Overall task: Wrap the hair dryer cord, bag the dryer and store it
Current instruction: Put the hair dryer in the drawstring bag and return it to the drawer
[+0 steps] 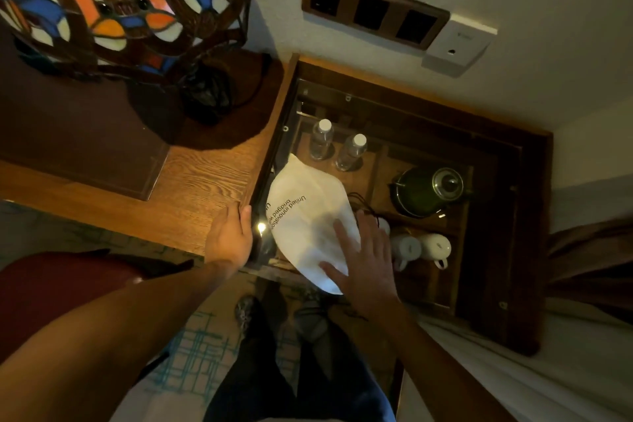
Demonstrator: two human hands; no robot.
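A white cloth bag (305,216) with dark printed lettering lies in the wooden compartment (486,250), against its left wall. The bag is bulging; whatever is inside it is hidden. A thin black drawstring (363,205) trails from its right side. My right hand (366,264) lies flat on the bag's near right part, fingers spread. My left hand (229,236) rests on the corner of the wooden desk (191,188), fingers curled over the edge beside the compartment.
In the compartment stand two water bottles (337,144), a dark green kettle (428,192) and two white cups (421,248). A stained-glass lamp (120,3) stands on the desk at left. A wall socket panel (373,7) is above. A red chair (61,288) sits lower left.
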